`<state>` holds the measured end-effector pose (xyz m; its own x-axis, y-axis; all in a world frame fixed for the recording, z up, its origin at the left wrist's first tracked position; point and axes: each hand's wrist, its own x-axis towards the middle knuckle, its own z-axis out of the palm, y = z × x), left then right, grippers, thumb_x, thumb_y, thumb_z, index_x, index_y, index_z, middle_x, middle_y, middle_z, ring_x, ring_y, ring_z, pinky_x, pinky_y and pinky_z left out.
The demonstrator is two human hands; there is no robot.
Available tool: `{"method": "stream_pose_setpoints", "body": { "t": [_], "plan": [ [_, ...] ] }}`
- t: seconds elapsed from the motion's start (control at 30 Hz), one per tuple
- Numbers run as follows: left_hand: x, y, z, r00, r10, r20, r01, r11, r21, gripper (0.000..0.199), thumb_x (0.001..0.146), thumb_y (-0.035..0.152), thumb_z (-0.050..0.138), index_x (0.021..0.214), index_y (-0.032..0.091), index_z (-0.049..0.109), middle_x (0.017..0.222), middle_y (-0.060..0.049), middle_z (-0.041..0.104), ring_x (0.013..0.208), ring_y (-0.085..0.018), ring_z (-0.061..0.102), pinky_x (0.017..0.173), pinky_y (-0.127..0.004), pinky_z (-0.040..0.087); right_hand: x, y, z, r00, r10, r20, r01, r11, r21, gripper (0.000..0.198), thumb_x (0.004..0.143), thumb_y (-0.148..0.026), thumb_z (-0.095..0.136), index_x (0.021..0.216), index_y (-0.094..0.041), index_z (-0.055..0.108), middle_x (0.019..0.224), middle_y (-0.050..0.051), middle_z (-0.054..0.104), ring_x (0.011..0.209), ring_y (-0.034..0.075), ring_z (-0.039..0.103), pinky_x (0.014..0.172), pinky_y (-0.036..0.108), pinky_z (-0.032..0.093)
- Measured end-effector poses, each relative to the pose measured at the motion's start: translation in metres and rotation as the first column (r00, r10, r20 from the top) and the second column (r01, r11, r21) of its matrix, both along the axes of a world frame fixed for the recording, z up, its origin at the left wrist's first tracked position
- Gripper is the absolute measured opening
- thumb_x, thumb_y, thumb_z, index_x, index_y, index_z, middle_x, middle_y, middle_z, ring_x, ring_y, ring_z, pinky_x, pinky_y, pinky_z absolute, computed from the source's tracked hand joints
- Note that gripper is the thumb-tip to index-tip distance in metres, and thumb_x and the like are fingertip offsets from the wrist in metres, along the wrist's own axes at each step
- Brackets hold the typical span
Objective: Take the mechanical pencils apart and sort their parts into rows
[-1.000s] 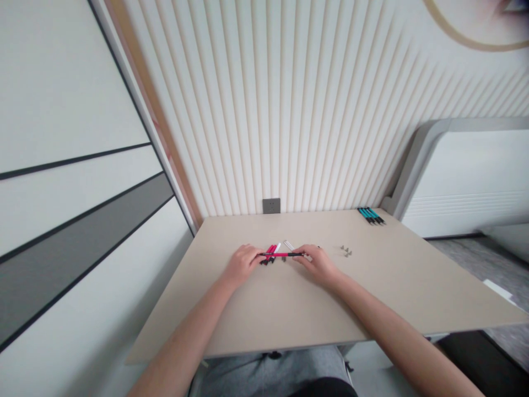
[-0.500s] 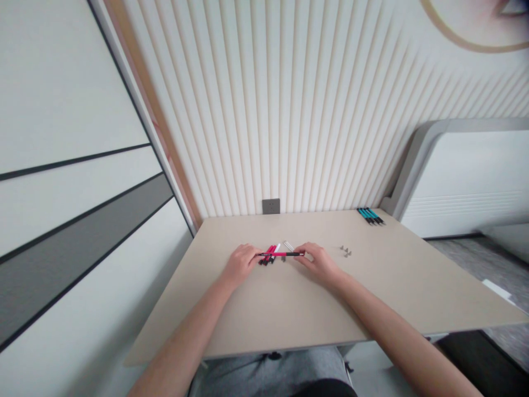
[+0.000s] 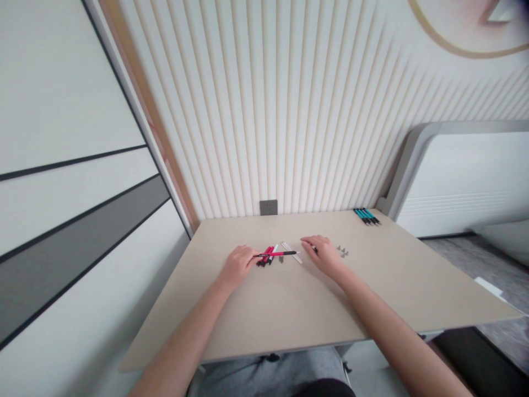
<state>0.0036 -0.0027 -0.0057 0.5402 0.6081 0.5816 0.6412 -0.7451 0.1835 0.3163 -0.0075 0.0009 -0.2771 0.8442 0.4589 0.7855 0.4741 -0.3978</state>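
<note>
Head view: the left hand pinches the black rear end of a red and black pen between thumb and fingers, the other fingers folded in. The pen is held nearly level above the tabletop, its pale tip pointing toward the right hand but apart from it. Faint pale marks show on the pen's dark rear section, too small to read. The right hand is partly open, its fingers bent toward the tip; a small black piece shows at those fingers, and whether they grip it cannot be told. Under the pen and between the hands, past the middle of the tabletop toward its far edge, lie red barrels with black ends and, just beside them, a white barrel. Small grey pieces sit to the right of these, followed by thin white sticks lying aslant. Just beyond the right hand, toward the right edge, a few small metallic cones are scattered. Well apart, near the tabletop's far right corner, teal and black pens lie side by side. Behind the far edge, a dark socket is set in the ribbed wall.
</note>
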Motion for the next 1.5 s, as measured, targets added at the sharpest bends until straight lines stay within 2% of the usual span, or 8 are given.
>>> {"method": "stream_pose_setpoints", "body": {
  "t": [0.1, 0.17, 0.37, 0.53, 0.7, 0.83, 1.03, 1.5],
  "plan": [
    [-0.002, 0.001, -0.003, 0.999, 0.031, 0.026, -0.031, 0.999, -0.009, 0.017, 0.097, 0.033, 0.052, 0.098, 0.020, 0.062, 0.084, -0.003, 0.065, 0.079, -0.018, 0.059, 0.073, -0.031, 0.044, 0.033, 0.008, -0.001, 0.916, -0.381, 0.126, 0.384, 0.923, 0.001, 0.028, 0.096, -0.031, 0.045, 0.101, -0.020, 0.070, 0.104, 0.011, 0.070, 0.103, 0.027, 0.058, 0.089, 0.039, 0.037],
    [-0.003, 0.002, -0.004, 0.999, 0.037, 0.036, -0.037, 0.999, -0.015, 0.017, 0.097, 0.033, 0.052, 0.099, 0.019, 0.062, 0.084, -0.003, 0.065, 0.079, -0.018, 0.059, 0.074, -0.031, 0.044, 0.056, 0.011, -0.003, 0.831, -0.505, 0.234, 0.530, 0.846, -0.057, 0.027, 0.092, -0.032, 0.050, 0.102, -0.020, 0.071, 0.108, 0.012, 0.068, 0.107, 0.030, 0.056, 0.088, 0.042, 0.037],
    [-0.002, 0.002, -0.005, 0.999, 0.031, 0.021, -0.030, 0.999, -0.030, 0.016, 0.097, 0.031, 0.052, 0.099, 0.020, 0.063, 0.083, -0.003, 0.065, 0.078, -0.018, 0.059, 0.073, -0.030, 0.044, 0.081, 0.012, -0.007, 0.753, -0.573, 0.323, 0.649, 0.728, -0.220, 0.030, 0.086, -0.041, 0.054, 0.095, -0.020, 0.074, 0.105, 0.014, 0.069, 0.108, 0.033, 0.056, 0.088, 0.046, 0.036],
    [-0.002, 0.002, -0.005, 1.000, 0.022, 0.014, -0.021, 0.999, -0.029, 0.015, 0.096, 0.030, 0.053, 0.099, 0.020, 0.063, 0.083, -0.002, 0.065, 0.078, -0.018, 0.059, 0.073, -0.030, 0.044, 0.076, 0.013, -0.010, 0.754, -0.572, 0.323, 0.653, 0.709, -0.267, 0.023, 0.082, -0.034, 0.058, 0.085, -0.020, 0.076, 0.096, 0.015, 0.071, 0.105, 0.033, 0.058, 0.087, 0.047, 0.036],
    [-0.002, 0.003, -0.004, 1.000, 0.015, 0.016, -0.014, 0.999, -0.036, 0.015, 0.097, 0.031, 0.052, 0.100, 0.020, 0.063, 0.083, -0.002, 0.065, 0.078, -0.017, 0.058, 0.073, -0.030, 0.044, 0.076, 0.017, -0.010, 0.846, -0.525, 0.092, 0.532, 0.829, -0.169, 0.022, 0.083, -0.035, 0.058, 0.085, -0.020, 0.075, 0.097, 0.012, 0.071, 0.099, 0.031, 0.060, 0.084, 0.044, 0.039],
    [-0.001, 0.002, -0.004, 1.000, 0.019, 0.019, -0.018, 0.999, -0.026, 0.016, 0.097, 0.031, 0.052, 0.100, 0.020, 0.062, 0.083, -0.003, 0.065, 0.077, -0.017, 0.058, 0.072, -0.030, 0.043, 0.054, 0.018, -0.007, 0.896, -0.235, -0.377, 0.154, 0.960, -0.234, 0.033, 0.083, -0.047, 0.058, 0.084, -0.018, 0.073, 0.084, 0.008, 0.072, 0.076, 0.021, 0.062, 0.072, 0.033, 0.045],
    [-0.002, 0.001, -0.004, 0.999, 0.038, 0.038, -0.038, 0.999, -0.012, 0.019, 0.097, 0.034, 0.050, 0.099, 0.019, 0.062, 0.082, -0.003, 0.064, 0.077, -0.018, 0.058, 0.072, -0.031, 0.044, 0.011, 0.005, -0.007, 0.776, -0.007, -0.631, -0.257, 0.910, -0.326, 0.039, 0.078, -0.052, 0.066, 0.093, -0.016, 0.072, 0.076, 0.004, 0.068, 0.061, 0.013, 0.053, 0.054, 0.025, 0.038],
    [0.000, 0.001, -0.004, 0.999, 0.028, 0.024, -0.027, 0.999, -0.023, 0.020, 0.098, 0.035, 0.049, 0.097, 0.019, 0.062, 0.080, -0.003, 0.064, 0.076, -0.018, 0.058, 0.071, -0.030, 0.044, -0.007, -0.002, -0.012, 0.800, 0.028, -0.600, -0.269, 0.910, -0.316, 0.032, 0.079, -0.046, 0.067, 0.092, -0.017, 0.073, 0.076, 0.003, 0.068, 0.062, 0.013, 0.053, 0.058, 0.026, 0.039]
  ]
}}
